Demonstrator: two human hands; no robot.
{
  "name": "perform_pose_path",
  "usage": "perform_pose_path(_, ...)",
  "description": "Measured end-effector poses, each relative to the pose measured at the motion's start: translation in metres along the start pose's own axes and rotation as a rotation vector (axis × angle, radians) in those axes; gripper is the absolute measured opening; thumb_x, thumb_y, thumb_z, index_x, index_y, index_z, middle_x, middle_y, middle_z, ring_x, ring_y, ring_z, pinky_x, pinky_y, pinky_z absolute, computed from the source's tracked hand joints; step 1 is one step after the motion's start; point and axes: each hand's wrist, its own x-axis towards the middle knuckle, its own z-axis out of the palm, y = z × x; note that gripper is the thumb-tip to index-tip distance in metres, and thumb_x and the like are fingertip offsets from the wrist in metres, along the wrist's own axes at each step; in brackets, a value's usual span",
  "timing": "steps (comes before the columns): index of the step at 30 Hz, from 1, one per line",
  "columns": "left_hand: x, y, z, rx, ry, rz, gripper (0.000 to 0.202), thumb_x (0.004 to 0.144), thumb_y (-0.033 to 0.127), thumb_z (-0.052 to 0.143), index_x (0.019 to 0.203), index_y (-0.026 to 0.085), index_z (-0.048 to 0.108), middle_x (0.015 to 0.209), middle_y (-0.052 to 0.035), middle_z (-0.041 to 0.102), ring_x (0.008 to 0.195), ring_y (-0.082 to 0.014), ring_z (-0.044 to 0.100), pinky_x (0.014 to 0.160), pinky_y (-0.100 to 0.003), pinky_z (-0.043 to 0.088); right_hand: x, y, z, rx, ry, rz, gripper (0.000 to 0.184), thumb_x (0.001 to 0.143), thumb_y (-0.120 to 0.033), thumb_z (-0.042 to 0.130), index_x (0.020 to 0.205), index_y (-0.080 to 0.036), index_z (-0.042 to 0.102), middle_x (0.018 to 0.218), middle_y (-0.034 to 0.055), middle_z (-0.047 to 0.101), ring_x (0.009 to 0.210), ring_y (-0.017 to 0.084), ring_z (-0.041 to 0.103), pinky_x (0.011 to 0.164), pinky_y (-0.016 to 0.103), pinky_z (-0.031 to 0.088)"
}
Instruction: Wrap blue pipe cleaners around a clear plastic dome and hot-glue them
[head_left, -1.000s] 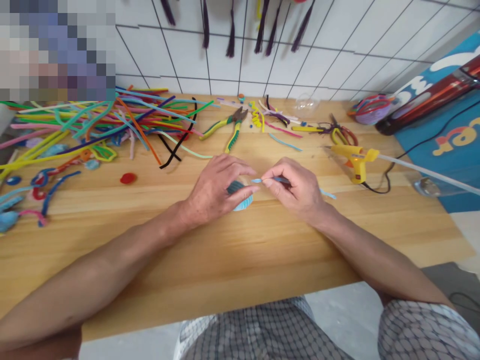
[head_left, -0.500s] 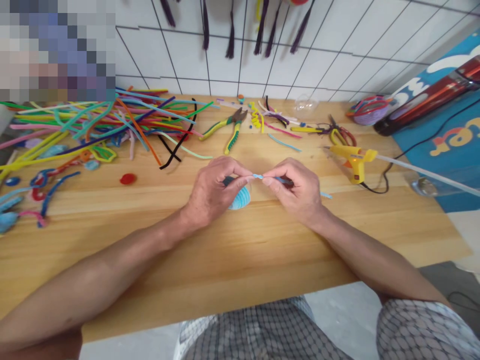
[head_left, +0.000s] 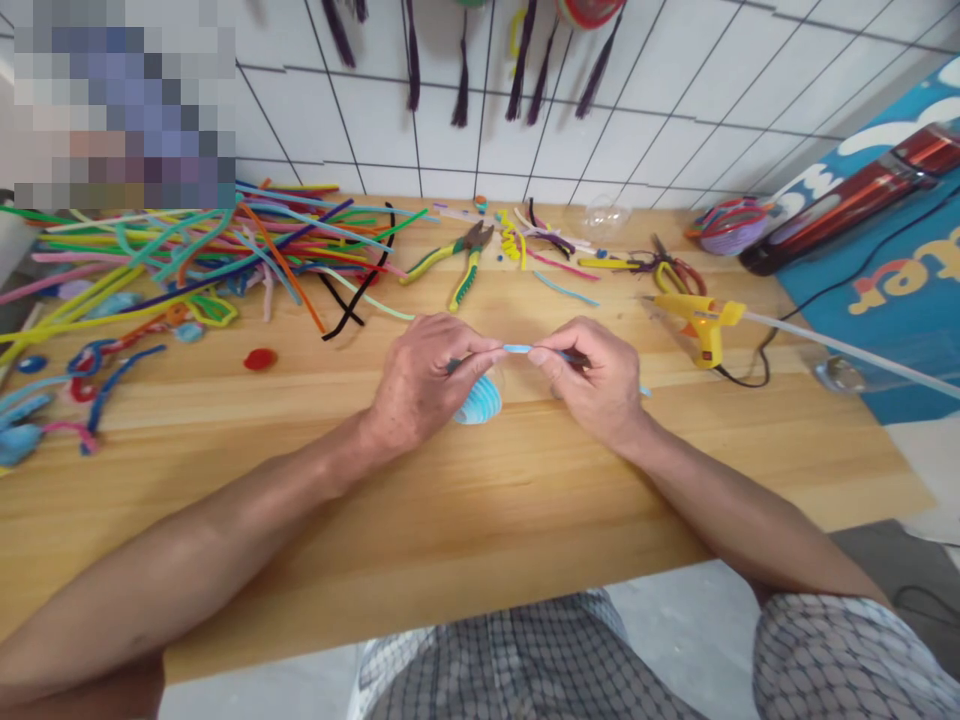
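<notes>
A short stretch of light blue pipe cleaner (head_left: 517,349) spans the gap between my two hands. My left hand (head_left: 431,385) pinches one side of it between thumb and fingertips. On the other side, my right hand (head_left: 592,380) is closed on it in the same way, and a blue end pokes out past the palm. Beneath the left fingers a blue-and-white striped rounded piece (head_left: 480,402) shows; its upper part is hidden, and I cannot tell if it is held or lies on the table.
A heap of coloured pipe cleaners (head_left: 300,240) covers the back left of the table. Pliers (head_left: 469,262) lie beyond my hands. To the right are a yellow glue gun (head_left: 701,318) with a cord, scissors (head_left: 671,275) and a red flask (head_left: 847,200). A red disc (head_left: 260,358) lies left.
The blue stretch between my fingertips looked bumpy and twisted before; now it appears smoother and straighter. Less of the blue end shows beyond my right hand. The view has tilted slightly.
</notes>
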Motion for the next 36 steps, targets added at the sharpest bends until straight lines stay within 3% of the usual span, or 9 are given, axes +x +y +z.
perform_pose_path(4, -0.001, 0.0, 0.004, -0.02, 0.048, -0.039, 0.028, 0.105, 0.044, 0.071, 0.088, 0.023, 0.079, 0.079, 0.0006, 0.081, 0.071, -0.0142, 0.072, 0.071, -0.031, 0.053, 0.0, -0.001, 0.0, -0.002, 0.016, 0.019, 0.014, 0.099, -0.03, 0.075, 0.086, -0.024, 0.072, 0.072, -0.0026, 0.065, 0.061, 0.013, 0.054, 0.061, 0.03, 0.045)
perform_pose_path(11, -0.005, 0.003, 0.009, 0.011, 0.063, 0.04, 0.023, 0.105, 0.039, 0.072, 0.09, 0.023, 0.079, 0.076, 0.0, 0.079, 0.07, -0.0147, 0.071, 0.072, -0.033, 0.051, -0.004, -0.002, 0.006, -0.018, 0.02, -0.092, 0.012, 0.099, -0.023, 0.075, 0.088, -0.023, 0.07, 0.073, -0.0027, 0.064, 0.061, 0.011, 0.054, 0.059, 0.027, 0.043)
perform_pose_path(17, -0.009, 0.005, 0.012, 0.028, 0.1, 0.073, 0.022, 0.106, 0.039, 0.07, 0.091, 0.025, 0.078, 0.078, 0.0003, 0.08, 0.071, -0.0151, 0.073, 0.072, -0.033, 0.054, -0.01, -0.003, 0.006, -0.042, 0.032, -0.063, 0.016, 0.1, -0.031, 0.074, 0.086, -0.023, 0.07, 0.073, -0.0015, 0.068, 0.057, 0.012, 0.052, 0.057, 0.028, 0.043)
perform_pose_path(22, -0.012, 0.001, 0.016, 0.015, 0.139, 0.096, 0.018, 0.105, 0.035, 0.071, 0.093, 0.024, 0.078, 0.082, -0.0005, 0.082, 0.075, -0.0147, 0.074, 0.075, -0.033, 0.055, -0.012, -0.005, 0.007, -0.003, 0.034, -0.046, 0.013, 0.1, -0.028, 0.074, 0.088, -0.023, 0.07, 0.075, -0.0018, 0.069, 0.06, 0.012, 0.054, 0.06, 0.028, 0.045)
perform_pose_path(29, -0.015, -0.006, 0.017, -0.062, 0.112, 0.112, 0.017, 0.106, 0.035, 0.07, 0.098, 0.024, 0.08, 0.088, -0.003, 0.084, 0.08, -0.016, 0.077, 0.078, -0.033, 0.057, -0.01, -0.004, 0.007, -0.006, -0.006, -0.018, 0.009, 0.101, -0.033, 0.073, 0.097, -0.024, 0.073, 0.083, 0.0004, 0.07, 0.071, 0.015, 0.06, 0.066, 0.03, 0.048)
perform_pose_path(36, -0.016, -0.006, 0.017, -0.126, 0.118, 0.112, 0.012, 0.105, 0.032, 0.072, 0.102, 0.027, 0.082, 0.096, -0.0024, 0.087, 0.085, -0.0161, 0.08, 0.081, -0.033, 0.06, -0.011, -0.005, 0.011, 0.023, 0.03, -0.068, 0.011, 0.1, -0.026, 0.073, 0.09, -0.023, 0.072, 0.076, -0.0013, 0.066, 0.067, 0.014, 0.058, 0.065, 0.029, 0.047)
